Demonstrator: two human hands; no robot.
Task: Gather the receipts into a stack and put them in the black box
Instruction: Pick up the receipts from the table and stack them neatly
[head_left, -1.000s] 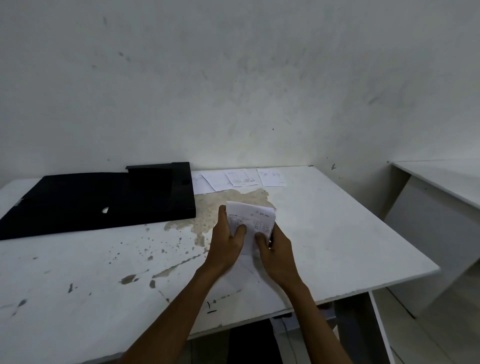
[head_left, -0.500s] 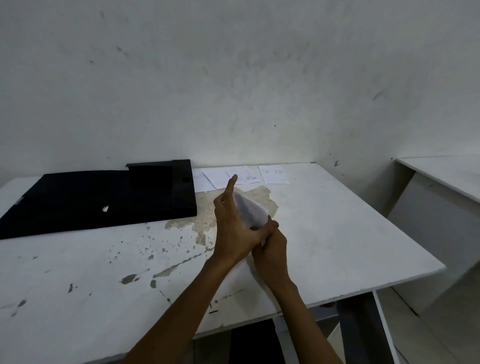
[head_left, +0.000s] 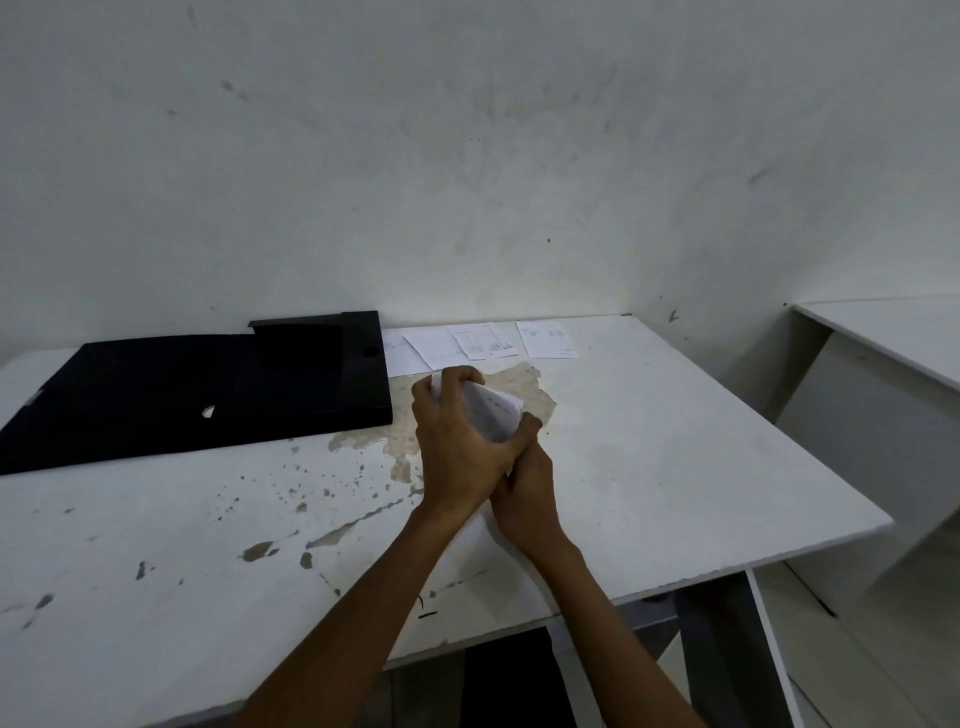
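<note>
A small stack of white receipts (head_left: 493, 413) is held above the middle of the white table (head_left: 675, 447), curved over at the top. My left hand (head_left: 457, 441) wraps around the stack from the left, fingers curled over its upper edge. My right hand (head_left: 524, 478) grips its lower right corner, partly behind the left hand. Several more receipts (head_left: 483, 340) lie flat in a row at the table's far edge by the wall. The black box (head_left: 311, 374) lies to the left of them, its flat lid (head_left: 130, 400) spread open further left.
The tabletop has worn brown patches (head_left: 519, 384) and chipped spots around and left of my hands. A second white table (head_left: 883, 338) stands at the right, with a gap of floor between. A white wall runs close behind the table.
The stack has turned from facing me to edge-on and bent over. My left hand's fingers, raised half a second ago, now curl over its top; both hands moved closer together.
</note>
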